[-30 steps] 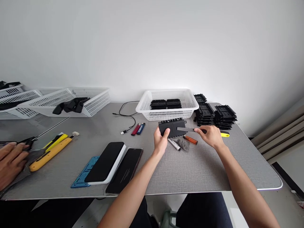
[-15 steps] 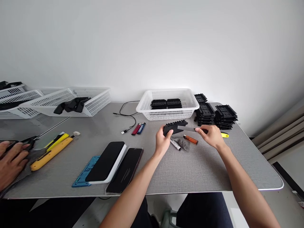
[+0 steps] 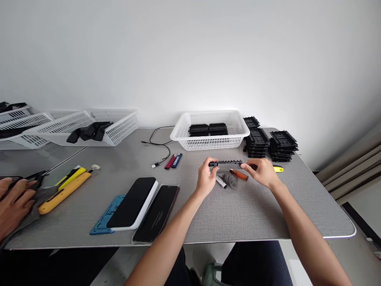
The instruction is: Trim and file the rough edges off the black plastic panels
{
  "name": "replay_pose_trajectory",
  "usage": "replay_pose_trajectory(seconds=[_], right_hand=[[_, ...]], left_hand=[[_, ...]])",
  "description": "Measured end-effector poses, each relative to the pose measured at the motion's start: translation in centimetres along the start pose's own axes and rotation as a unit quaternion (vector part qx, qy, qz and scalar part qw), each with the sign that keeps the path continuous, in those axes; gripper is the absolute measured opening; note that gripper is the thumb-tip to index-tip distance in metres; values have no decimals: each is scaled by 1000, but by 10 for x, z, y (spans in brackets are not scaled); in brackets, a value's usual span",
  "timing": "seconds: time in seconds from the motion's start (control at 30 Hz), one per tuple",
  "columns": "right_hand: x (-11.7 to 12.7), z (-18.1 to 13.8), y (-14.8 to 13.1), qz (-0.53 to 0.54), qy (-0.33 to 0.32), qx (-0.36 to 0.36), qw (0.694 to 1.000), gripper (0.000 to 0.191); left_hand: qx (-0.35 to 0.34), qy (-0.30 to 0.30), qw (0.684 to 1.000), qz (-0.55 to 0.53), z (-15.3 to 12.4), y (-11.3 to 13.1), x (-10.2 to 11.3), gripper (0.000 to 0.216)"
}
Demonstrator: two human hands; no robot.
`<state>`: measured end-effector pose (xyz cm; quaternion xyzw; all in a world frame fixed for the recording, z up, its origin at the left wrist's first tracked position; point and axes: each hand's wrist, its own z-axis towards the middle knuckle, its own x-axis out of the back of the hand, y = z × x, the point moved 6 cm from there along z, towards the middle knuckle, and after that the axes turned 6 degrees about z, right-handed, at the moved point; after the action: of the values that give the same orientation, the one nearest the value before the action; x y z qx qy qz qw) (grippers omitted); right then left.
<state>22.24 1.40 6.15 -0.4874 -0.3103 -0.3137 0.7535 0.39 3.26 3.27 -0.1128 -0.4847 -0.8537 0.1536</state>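
Observation:
My left hand [image 3: 206,176] is closed on the left end of a black toothed plastic part [image 3: 222,163], now seen nearly edge-on above the table. My right hand [image 3: 263,171] is closed at the part's right end. It grips a knife whose yellow handle end [image 3: 278,169] sticks out behind the fingers; the thin blade appears to lie along the part's edge, though its contact is hard to make out. Below the hands lie an orange lighter [image 3: 239,174], a white marker [image 3: 221,182] and a grey mesh scrap [image 3: 229,179].
A white basket [image 3: 210,143] holds similar black parts, with stacks of them [image 3: 257,143] to its right. Red and blue lighters [image 3: 173,161], a cable [image 3: 162,145] and phones [image 3: 133,202] lie leftward. Another person's hand [image 3: 14,204] rests at far left, near yellow tools [image 3: 65,192].
The black part has turned from showing its flat face to nearly edge-on. My left hand has shifted slightly right, and the right hand with the knife slightly left, bringing them closer together.

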Motion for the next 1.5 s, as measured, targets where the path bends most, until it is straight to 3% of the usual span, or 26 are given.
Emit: replay_pose_trajectory(seconds=[0.3, 0.83, 1.07, 1.27, 1.5], right_hand=[[8, 2, 11, 1, -23, -2, 1000, 68], [4, 1, 6, 0, -37, 9, 999, 65], [16, 2, 16, -1, -25, -8, 1000, 63], [23, 2, 14, 178, -10, -31, 983, 55], [-16, -1, -10, 325, 14, -99, 941, 49]], left_hand=[[-9, 19, 1000, -22, 1, -7, 1, 8], [-20, 7, 1000, -14, -2, -5, -1, 12], [13, 26, 998, -50, 0, -17, 1, 17], [36, 52, 992, -108, 2, -23, 0, 27], [20, 30, 994, -100, -5, -11, -6, 25]])
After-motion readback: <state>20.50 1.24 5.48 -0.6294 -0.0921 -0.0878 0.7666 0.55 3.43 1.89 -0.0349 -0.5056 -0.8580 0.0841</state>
